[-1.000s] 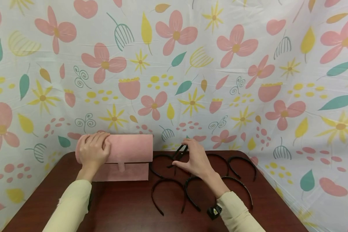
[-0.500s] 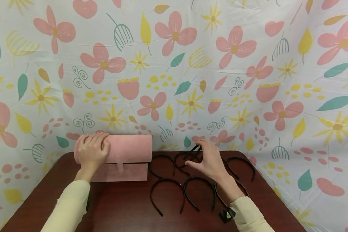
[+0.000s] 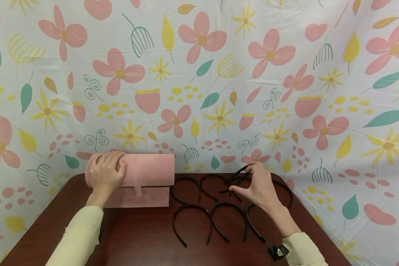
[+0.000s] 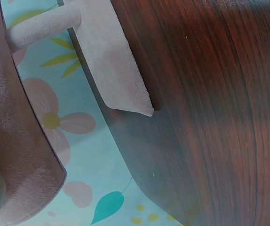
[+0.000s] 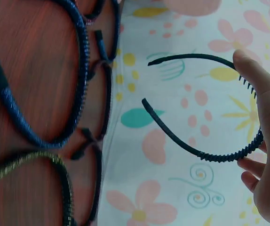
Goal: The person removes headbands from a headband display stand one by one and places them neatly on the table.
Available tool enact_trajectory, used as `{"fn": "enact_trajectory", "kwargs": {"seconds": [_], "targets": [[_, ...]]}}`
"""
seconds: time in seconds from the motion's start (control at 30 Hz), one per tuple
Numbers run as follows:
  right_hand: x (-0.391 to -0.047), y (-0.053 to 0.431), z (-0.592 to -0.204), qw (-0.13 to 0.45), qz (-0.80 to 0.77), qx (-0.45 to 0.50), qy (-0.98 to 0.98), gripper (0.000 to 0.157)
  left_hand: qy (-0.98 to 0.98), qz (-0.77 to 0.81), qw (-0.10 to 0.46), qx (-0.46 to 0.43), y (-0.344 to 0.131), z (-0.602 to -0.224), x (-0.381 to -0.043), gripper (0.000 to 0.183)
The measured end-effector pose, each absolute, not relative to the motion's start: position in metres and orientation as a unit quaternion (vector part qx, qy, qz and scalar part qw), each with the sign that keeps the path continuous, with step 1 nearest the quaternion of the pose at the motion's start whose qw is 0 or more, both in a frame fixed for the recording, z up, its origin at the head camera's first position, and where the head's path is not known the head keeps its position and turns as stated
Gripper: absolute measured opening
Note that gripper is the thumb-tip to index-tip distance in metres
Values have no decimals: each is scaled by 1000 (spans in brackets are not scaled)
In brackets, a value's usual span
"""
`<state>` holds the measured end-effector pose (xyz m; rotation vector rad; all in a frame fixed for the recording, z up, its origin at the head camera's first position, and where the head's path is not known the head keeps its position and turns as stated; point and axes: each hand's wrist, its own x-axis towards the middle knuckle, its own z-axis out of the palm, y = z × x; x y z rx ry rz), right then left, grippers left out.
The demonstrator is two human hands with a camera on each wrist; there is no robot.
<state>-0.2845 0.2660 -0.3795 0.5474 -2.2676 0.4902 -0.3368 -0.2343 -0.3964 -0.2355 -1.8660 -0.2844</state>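
My left hand (image 3: 106, 171) grips the left end of a pink padded headband holder (image 3: 149, 170), a thick roll on a short post above a flat base. In the left wrist view the roll (image 4: 22, 141) fills the left side and the base (image 4: 111, 61) is at the top. My right hand (image 3: 261, 186) pinches a thin black headband (image 5: 224, 157) between thumb and fingers. Its comb-like teeth and dark ridged curve show in the right wrist view, with both open ends pointing away from the palm. This headband is raised over the back row of headbands.
Several dark headbands lie in two rows on the brown table (image 3: 136, 236). A front-row headband (image 3: 193, 206) and a back-row headband (image 3: 186, 178) lie just right of the holder. Behind the table's rear edge hangs a flower-print curtain (image 3: 186, 74).
My right hand has moved to the right with the black headband, uncovering headbands in the back and front rows. My left hand stays on the holder.
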Motion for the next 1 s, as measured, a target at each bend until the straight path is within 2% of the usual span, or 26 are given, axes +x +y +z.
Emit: {"fn": "enact_trajectory", "kwargs": {"seconds": [0.67,1.0], "targets": [[-274,319,-388,421,164,187,-872,75,-779,-136,604,-103,-233,-397,-339,37],[-268,336,-390,403,168,178,-882,70,-777,-137,606,-103,-232,-397,-340,38]]}}
